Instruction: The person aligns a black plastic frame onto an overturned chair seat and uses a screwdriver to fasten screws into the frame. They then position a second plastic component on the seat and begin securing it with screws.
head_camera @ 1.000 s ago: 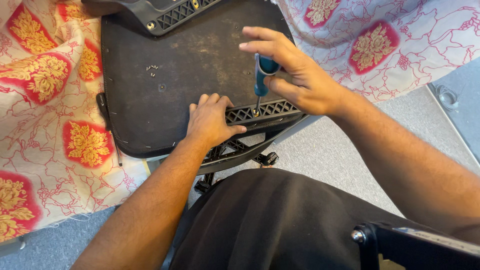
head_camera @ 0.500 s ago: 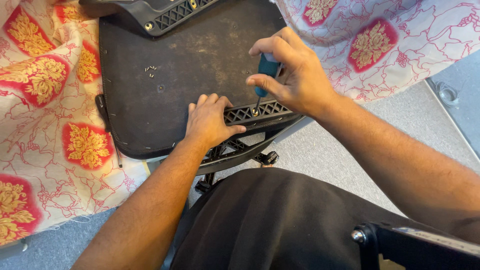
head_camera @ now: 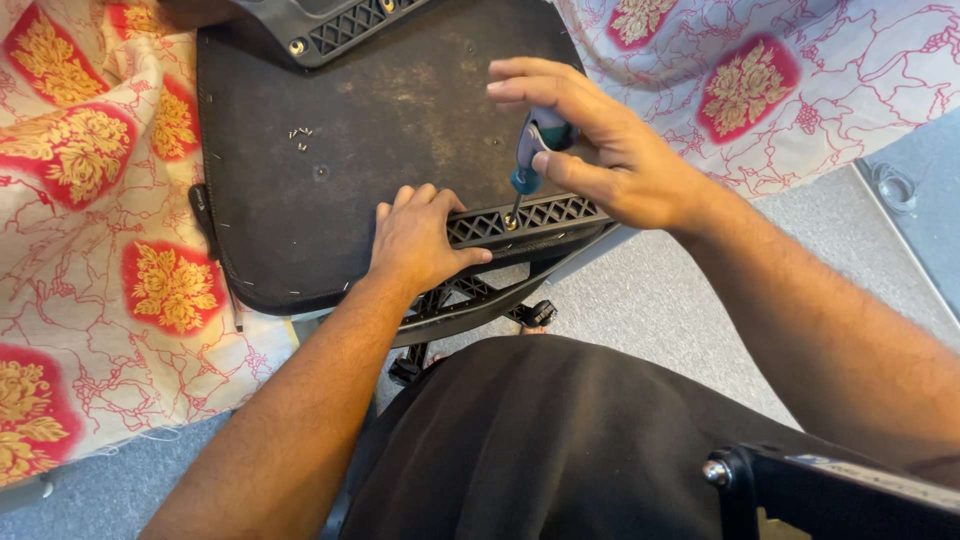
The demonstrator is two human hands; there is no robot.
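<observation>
A dark chair seat panel [head_camera: 380,110] lies upside down on a patterned cloth. My left hand [head_camera: 418,238] presses flat on its near edge, beside a black lattice bracket [head_camera: 530,215]. My right hand [head_camera: 610,150] grips a screwdriver [head_camera: 530,160] with a teal handle, held upright. Its tip sits on a screw [head_camera: 510,222] in the bracket. The fingers of my right hand are partly spread around the handle.
A second lattice bracket [head_camera: 345,25] with screws sits at the far edge of the panel. Several tiny loose screws [head_camera: 300,135] lie on the panel. The red and gold floral cloth [head_camera: 90,220] covers the surface. Grey floor [head_camera: 660,300] and a black chair frame [head_camera: 840,490] are near me.
My right hand has turned on the screwdriver handle, closing round it and then spreading its fingers again. My left hand has stayed pressed on the panel.
</observation>
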